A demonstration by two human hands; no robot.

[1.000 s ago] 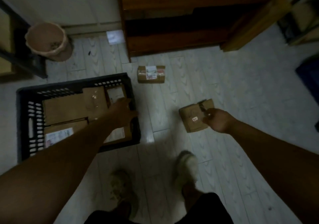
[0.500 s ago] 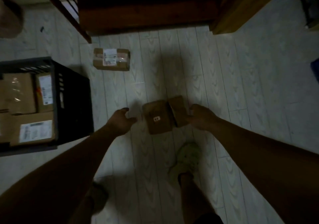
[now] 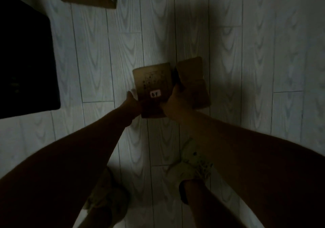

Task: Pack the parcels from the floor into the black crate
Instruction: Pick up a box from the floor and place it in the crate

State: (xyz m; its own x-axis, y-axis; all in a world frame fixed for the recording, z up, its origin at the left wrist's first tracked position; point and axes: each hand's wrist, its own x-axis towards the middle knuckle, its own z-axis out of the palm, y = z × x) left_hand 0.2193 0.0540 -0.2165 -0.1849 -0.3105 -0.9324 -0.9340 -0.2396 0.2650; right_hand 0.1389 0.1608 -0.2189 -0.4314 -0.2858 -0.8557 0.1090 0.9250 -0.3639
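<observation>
The small parcel (image 3: 152,87) with a white sticker is in the middle of the scene between both hands, the left hand (image 3: 134,103) clasping its near-left edge and the right hand (image 3: 175,101) gripping its right edge, the black crate (image 3: 26,52) well apart to the left.

Matt cardboard parcel (image 3: 152,85), wood-grain floor (image 3: 246,52)

1. Pale wood-grain planks (image 3: 263,52) are running lengthwise up the view.
2. A light shoe (image 3: 190,169) is standing on them at lower right.
3. Another shoe (image 3: 107,198) is sitting in shadow at lower left.
</observation>
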